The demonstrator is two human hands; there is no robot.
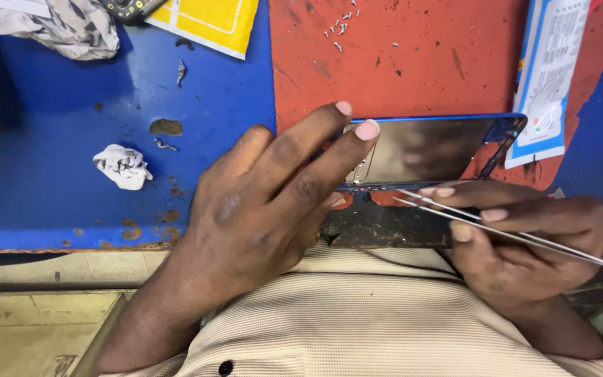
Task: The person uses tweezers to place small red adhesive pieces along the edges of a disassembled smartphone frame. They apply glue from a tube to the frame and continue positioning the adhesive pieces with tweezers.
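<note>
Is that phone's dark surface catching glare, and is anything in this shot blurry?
In the head view, the phone shows a soft pale sheen across its dark glossy face, not a harsh hotspot. The left hand pressing on it is sharp. The right hand and its tweezers look slightly softer, and the tweezers gleam. Light is even, shadows faint; the tiny screws stay distinct.

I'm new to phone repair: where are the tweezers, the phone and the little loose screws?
tweezers [518,236], head view, on the metal arms beside the right hand's fingers.
phone [427,148], head view, middle of its dark glossy face.
loose screws [341,28], head view, centre of the cluster on the red mat.
</note>
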